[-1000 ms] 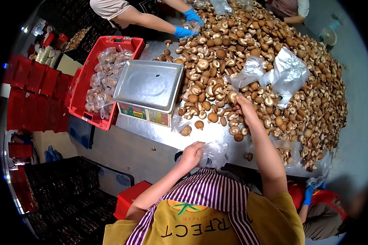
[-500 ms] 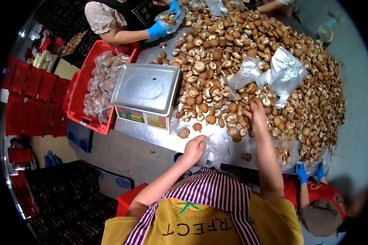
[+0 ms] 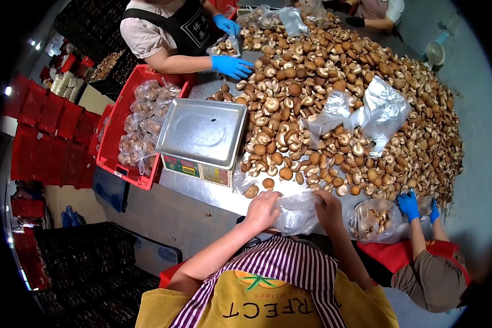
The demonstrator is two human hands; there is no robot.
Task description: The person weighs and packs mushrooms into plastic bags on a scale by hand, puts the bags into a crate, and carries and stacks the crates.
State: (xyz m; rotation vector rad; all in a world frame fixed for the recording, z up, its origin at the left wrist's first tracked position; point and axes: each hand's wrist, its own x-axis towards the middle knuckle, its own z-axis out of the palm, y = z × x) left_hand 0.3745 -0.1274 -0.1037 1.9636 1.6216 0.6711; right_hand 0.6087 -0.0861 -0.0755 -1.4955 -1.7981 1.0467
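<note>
A clear plastic bag [image 3: 297, 213] hangs at the table's near edge, in front of the striped apron. My left hand [image 3: 263, 210] is closed on its left rim. At the right rim, my right hand [image 3: 329, 210] has its fingers closed on the plastic. What lies inside the bag is hard to make out. Just beyond my hands spreads a large heap of brown shiitake mushrooms [image 3: 311, 131]; a few loose mushrooms [image 3: 251, 191] rest near my left hand. Crumpled plastic bags [image 3: 385, 109] lie on top of the heap.
Left of the heap stands a scale [image 3: 202, 131] with a metal tray. Beside it a red crate [image 3: 147, 180] holds several filled bags. A co-worker's blue-gloved hand [image 3: 232, 66] is across the table; another co-worker's gloved hand [image 3: 408, 205] is at right, near a bag of mushrooms [image 3: 374, 218].
My right hand has come back from the mushroom heap to the bag's right rim. My left hand stays on the bag. The co-worker across has lowered a bag and reaches a hand toward the heap.
</note>
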